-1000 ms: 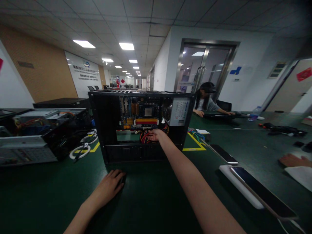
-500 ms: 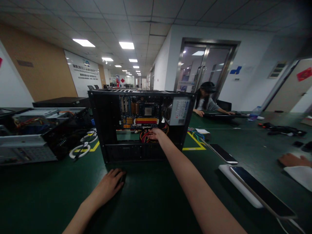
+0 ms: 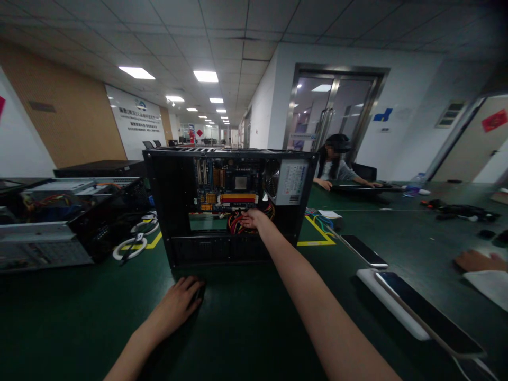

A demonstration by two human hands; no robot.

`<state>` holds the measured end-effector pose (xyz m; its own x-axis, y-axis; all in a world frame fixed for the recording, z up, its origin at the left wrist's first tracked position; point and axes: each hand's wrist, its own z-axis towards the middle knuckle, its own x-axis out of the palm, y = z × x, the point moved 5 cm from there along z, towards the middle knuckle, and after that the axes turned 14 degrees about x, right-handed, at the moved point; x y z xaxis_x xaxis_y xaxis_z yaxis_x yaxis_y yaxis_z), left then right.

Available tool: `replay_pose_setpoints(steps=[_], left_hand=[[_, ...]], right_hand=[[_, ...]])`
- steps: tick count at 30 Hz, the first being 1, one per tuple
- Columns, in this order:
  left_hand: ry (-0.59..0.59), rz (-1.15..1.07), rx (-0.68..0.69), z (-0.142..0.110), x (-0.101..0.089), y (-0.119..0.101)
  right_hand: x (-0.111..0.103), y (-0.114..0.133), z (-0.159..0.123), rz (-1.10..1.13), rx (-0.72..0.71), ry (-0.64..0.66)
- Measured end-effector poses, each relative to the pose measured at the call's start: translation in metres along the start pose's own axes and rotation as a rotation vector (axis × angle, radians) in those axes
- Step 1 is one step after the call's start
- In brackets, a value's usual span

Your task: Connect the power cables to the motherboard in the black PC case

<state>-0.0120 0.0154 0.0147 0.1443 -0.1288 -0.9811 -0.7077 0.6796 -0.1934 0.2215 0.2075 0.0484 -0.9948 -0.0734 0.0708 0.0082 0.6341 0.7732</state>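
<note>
An open black computer case point(image 3: 202, 248) stands upright on the green table point(image 3: 238, 317), its inside facing me. Within it are a motherboard point(image 3: 240, 183) with yellow and red memory slots point(image 3: 238, 198) and a silver power supply point(image 3: 292, 180) at the upper right. My right hand point(image 3: 251, 218) reaches into the lower part of the case, its fingers closed around a bundle of red, yellow and black power cables point(image 3: 234, 223). My left hand point(image 3: 182, 296) lies palm down on the table before the case, fingers stretched out and holding nothing.
Another opened computer case point(image 3: 71, 222) lies at left, beside coiled white cables point(image 3: 130, 246). On the right are a phone point(image 3: 363, 250), a second phone point(image 3: 431, 312) on a white box point(image 3: 391, 301), and another person's hand point(image 3: 478, 261). A person in a cap point(image 3: 338, 142) sits behind.
Almost nothing differs. Both hands and the case stay in place; the view has shifted very slightly.
</note>
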Motion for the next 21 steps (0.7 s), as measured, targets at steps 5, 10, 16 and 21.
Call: replay_pose_setpoints(steps=[5,10,16,21], left_hand=[[-0.016,0.005,-0.007,0.0,0.001,0.002],[0.041,0.007,-0.028,0.0,-0.001,-0.002],[-0.014,-0.006,-0.011,-0.001,-0.003,-0.001],[-0.029,-0.004,-0.003,-0.002,-0.002,0.0]], right_hand=[[-0.003,-0.001,0.003,0.113,0.046,-0.01],[-0.002,-0.002,0.0,0.148,0.043,-0.016],[0.001,-0.003,-0.009,0.181,0.051,-0.009],[0.002,-0.003,-0.013,0.173,0.061,-0.008]])
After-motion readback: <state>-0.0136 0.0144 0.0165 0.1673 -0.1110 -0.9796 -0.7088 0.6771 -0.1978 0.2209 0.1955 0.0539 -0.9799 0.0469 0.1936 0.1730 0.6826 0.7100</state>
